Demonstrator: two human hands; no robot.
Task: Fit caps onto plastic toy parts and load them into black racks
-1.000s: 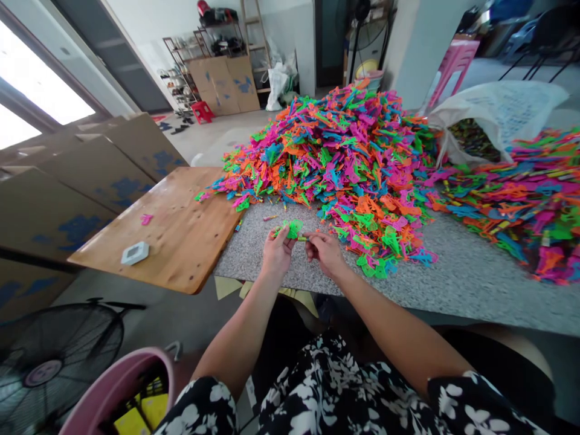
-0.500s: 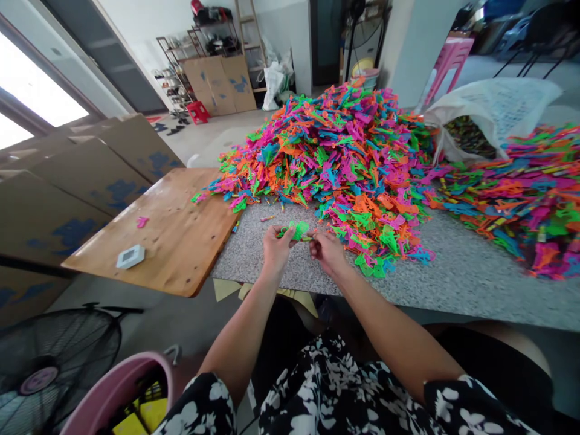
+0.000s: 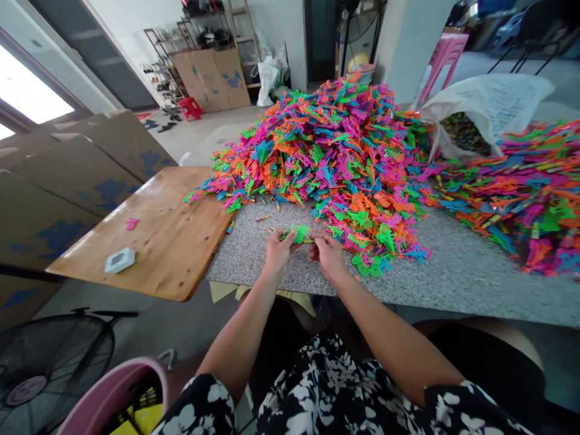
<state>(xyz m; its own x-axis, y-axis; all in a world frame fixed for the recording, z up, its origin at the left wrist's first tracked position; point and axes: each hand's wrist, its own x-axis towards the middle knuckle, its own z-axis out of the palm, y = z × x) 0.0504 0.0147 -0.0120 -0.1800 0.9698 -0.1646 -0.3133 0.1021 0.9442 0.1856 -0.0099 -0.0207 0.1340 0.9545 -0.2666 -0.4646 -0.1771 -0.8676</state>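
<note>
Just above the speckled stone tabletop (image 3: 254,254), my left hand (image 3: 278,252) is closed on a flat, bright green plastic piece (image 3: 301,233) with a cut-out outline. At the piece's right end, the fingers of my right hand (image 3: 330,254) pinch a thin yellow-green stick (image 3: 308,241). Whether stick and piece are joined is too small to tell. Behind both hands rises a big heap of pink, orange, green and blue plastic pieces (image 3: 317,151). A small pink stick (image 3: 263,218) lies loose on the stone, left of the heap.
To the left, a wooden board (image 3: 172,229) carries a white hexagonal device (image 3: 120,260) and a pink piece (image 3: 132,224). A second heap (image 3: 507,193) lies right, beside a white sack (image 3: 498,109). A fan (image 3: 54,368) and pink bucket (image 3: 118,386) stand lower left.
The view has shifted slightly, so the board and heap sit a little further left. Both hands keep hold at the green piece, with the right fingers slightly changed around the stick.
</note>
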